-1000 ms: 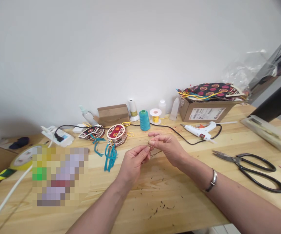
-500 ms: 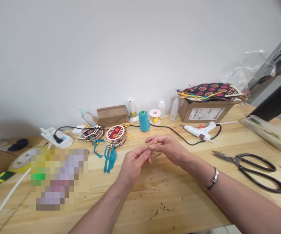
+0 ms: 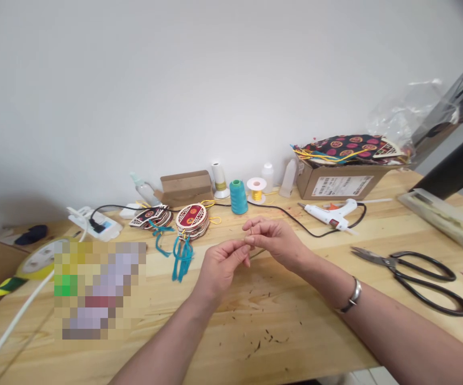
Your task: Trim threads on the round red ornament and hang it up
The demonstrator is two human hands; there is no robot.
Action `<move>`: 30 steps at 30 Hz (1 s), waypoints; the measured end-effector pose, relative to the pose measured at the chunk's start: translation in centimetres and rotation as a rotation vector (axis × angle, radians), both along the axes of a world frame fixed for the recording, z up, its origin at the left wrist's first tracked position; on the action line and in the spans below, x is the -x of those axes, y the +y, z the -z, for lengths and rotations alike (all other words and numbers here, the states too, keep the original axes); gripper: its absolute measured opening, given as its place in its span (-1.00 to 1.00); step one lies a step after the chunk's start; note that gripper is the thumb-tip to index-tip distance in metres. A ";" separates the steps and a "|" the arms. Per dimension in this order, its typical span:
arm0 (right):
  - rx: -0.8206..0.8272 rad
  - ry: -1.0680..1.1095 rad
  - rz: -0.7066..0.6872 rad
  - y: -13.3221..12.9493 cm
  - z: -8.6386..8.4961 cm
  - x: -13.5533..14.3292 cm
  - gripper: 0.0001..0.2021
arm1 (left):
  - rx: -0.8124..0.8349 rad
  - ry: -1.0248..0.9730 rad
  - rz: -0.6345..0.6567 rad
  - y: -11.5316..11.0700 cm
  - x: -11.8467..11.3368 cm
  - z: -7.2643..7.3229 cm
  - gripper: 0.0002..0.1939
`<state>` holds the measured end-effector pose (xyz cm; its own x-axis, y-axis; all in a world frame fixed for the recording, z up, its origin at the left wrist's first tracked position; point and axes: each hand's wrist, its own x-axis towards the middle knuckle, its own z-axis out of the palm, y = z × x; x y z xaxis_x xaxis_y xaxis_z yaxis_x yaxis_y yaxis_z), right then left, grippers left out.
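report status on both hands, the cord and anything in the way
Left hand, right hand: fingertips together, pinching. Thin cord: apparently held there, mostly hidden. Scissors: off to the right, clear of both hands.

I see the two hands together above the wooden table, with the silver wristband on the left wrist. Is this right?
Not quite: the head view shows the silver wristband on the right wrist, not the left. The left hand and right hand are indeed together above the wooden table.

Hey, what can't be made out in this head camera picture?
Head view:
Thin brownish cord: partly hidden by bare left hand and bare right hand.
White rectangular paper label: print too small.
Pale purple elongated shape: masked by pixel blocks.
Thick black tube: cut off by right edge.
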<state>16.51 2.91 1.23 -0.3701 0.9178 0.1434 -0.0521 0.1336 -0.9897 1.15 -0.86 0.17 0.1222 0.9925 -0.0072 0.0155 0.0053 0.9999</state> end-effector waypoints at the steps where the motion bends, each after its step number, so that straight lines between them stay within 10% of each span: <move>1: -0.017 -0.011 0.020 -0.1 -0.1 0.1 -0.78 | -0.007 -0.011 0.012 0.0 0.0 0.0 -0.77; 6: -0.095 -0.138 0.192 0.9 -0.8 -1.1 -0.69 | -0.018 -0.188 -0.063 0.1 0.1 -0.3 -0.79; 14: -0.619 -0.802 -0.127 2.7 -0.1 -4.0 -0.86 | 0.054 -0.525 -0.146 0.9 0.2 -1.0 -0.84; 30: -0.575 -0.875 -0.090 4.3 1.0 -5.2 -0.82 | 0.124 -0.871 -0.157 1.3 1.8 -2.4 -0.93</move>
<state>21.71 7.22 0.22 -0.6189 0.7599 0.1987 0.6172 0.6269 -0.4754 -0.67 0.40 2.52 -0.0034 0.9965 -0.0836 -0.7594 0.0518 0.6486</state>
